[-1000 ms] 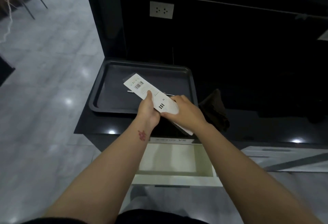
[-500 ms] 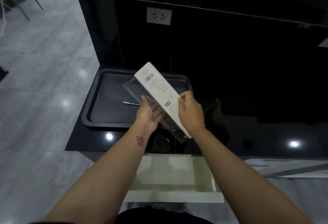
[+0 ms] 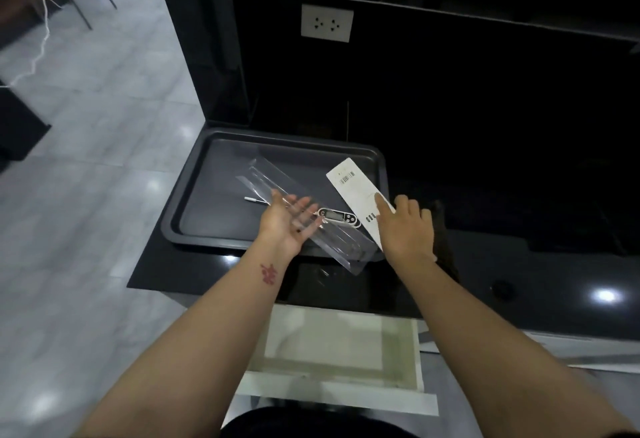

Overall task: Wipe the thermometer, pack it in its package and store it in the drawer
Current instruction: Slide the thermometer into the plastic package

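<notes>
The tray (image 3: 194, 202) looks like dark matt metal, smooth all over. The package shell (image 3: 277, 181) is clear glossy plastic, its backing card (image 3: 356, 191) plain white matt paper. The black surface (image 3: 519, 264) is polished and mirror-shiny, same with the grey floor tiles (image 3: 97, 160).

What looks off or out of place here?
Nothing damaged or spilled. The package is apart: clear plastic shell on the left hand, white backing card under the right hand. The thermometer lies unpacked on the tray, and the drawer is open.
</notes>
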### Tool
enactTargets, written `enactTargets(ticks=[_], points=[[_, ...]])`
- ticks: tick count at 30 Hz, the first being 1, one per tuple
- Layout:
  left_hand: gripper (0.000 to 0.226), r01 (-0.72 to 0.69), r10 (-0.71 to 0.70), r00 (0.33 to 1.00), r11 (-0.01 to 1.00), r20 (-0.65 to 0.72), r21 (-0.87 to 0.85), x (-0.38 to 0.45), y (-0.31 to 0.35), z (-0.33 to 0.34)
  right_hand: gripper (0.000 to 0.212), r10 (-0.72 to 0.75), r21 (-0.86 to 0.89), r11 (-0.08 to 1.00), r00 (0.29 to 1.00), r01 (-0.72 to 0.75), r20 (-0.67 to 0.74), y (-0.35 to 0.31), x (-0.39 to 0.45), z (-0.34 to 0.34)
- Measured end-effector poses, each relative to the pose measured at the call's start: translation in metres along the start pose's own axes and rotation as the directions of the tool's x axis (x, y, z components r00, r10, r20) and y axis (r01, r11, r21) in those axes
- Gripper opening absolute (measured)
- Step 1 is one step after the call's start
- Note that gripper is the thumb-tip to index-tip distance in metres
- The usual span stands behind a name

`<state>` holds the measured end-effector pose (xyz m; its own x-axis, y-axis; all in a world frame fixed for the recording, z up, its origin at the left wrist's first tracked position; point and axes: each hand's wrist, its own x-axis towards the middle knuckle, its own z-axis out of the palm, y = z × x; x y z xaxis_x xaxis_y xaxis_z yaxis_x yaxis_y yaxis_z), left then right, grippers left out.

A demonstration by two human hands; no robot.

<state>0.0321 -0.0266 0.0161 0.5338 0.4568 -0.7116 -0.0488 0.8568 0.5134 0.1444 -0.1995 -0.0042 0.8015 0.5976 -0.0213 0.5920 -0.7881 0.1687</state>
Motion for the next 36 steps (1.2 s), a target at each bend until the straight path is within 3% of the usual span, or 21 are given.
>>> enactTargets(ticks=[5, 12, 16, 20, 23, 26, 29, 31, 36], points=[[0.042, 0.002, -0.002, 1.0, 1.0, 0.0, 0.008, 0.006, 0.001, -0.004, 0.057, -0.069, -0.07, 0.995, 0.99, 0.078, 0.12, -0.003, -0.001, 0.021], [0.04, -0.002, 0.001, 1.0, 0.997, 0.02, 0.082, 0.009, 0.002, -0.009, 0.059, -0.164, 0.051, 0.985, 0.984, 0.167, -0.062, -0.01, 0.006, 0.017], [0.038, -0.007, 0.006, 1.0, 0.994, 0.011, 0.105, 0.008, 0.006, -0.012, 0.056, -0.31, 0.154, 0.937, 0.95, 0.313, -0.043, -0.033, 0.018, 0.013], [0.037, -0.012, 0.012, 1.0, 0.994, -0.006, 0.107, 0.011, 0.013, -0.021, 0.038, -0.352, 0.163, 0.918, 0.932, 0.361, -0.081, -0.049, 0.026, 0.009], [0.038, -0.017, 0.019, 1.0, 0.995, -0.02, 0.098, 0.013, 0.019, -0.029, 0.031, -0.298, 0.199, 0.93, 0.951, 0.308, -0.078, -0.057, 0.028, 0.009], [0.039, -0.037, 0.038, 0.999, 0.996, -0.021, 0.08, 0.012, 0.022, -0.034, 0.033, -0.134, 0.397, 0.91, 0.991, 0.123, -0.001, -0.062, 0.03, 0.004], [0.038, -0.056, 0.057, 0.998, 0.997, -0.029, 0.053, 0.012, 0.024, -0.033, 0.027, 0.002, 0.689, 0.72, 0.992, -0.088, 0.126, -0.06, 0.034, -0.009], [0.038, -0.063, 0.065, 0.997, 0.997, -0.043, 0.054, 0.012, 0.024, -0.03, 0.026, 0.03, 0.787, 0.592, 0.981, -0.172, 0.191, -0.059, 0.035, -0.018], [0.041, -0.027, 0.028, 1.0, 0.999, -0.005, 0.042, 0.01, 0.017, -0.019, 0.028, -0.01, 0.831, 0.549, 0.993, -0.091, 0.115, -0.057, 0.029, -0.04]])
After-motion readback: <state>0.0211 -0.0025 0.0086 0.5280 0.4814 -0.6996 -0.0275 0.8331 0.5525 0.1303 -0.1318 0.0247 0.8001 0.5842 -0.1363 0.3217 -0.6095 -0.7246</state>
